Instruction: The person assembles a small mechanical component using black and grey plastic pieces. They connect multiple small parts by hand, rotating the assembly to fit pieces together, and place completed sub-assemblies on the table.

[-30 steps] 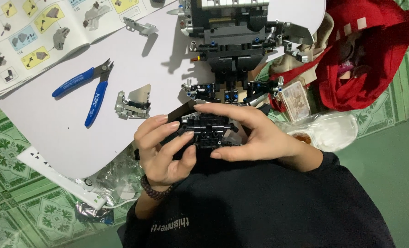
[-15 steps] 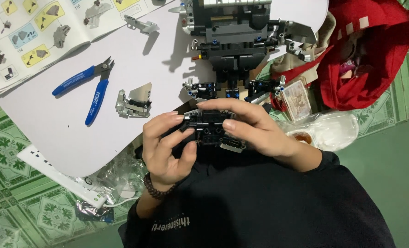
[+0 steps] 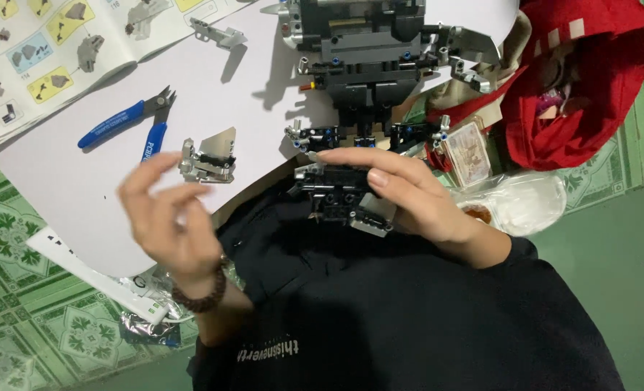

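Right hand [image 3: 401, 195] gripping black brick assembly [image 3: 336, 194], left hand [image 3: 166, 217] lifted apart, empty

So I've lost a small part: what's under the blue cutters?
Only the white sheet shows under the blue cutters, with no loose part beside them. Whatever lies directly beneath the handles stays covered.

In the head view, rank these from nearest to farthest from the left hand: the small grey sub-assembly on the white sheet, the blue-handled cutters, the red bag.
From the left hand:
1. Small grey sub-assembly, just above the fingertips on the white sheet.
2. Blue-handled cutters, farther up and to the image left.
3. Red bag, far across at the upper right, beyond the right hand.
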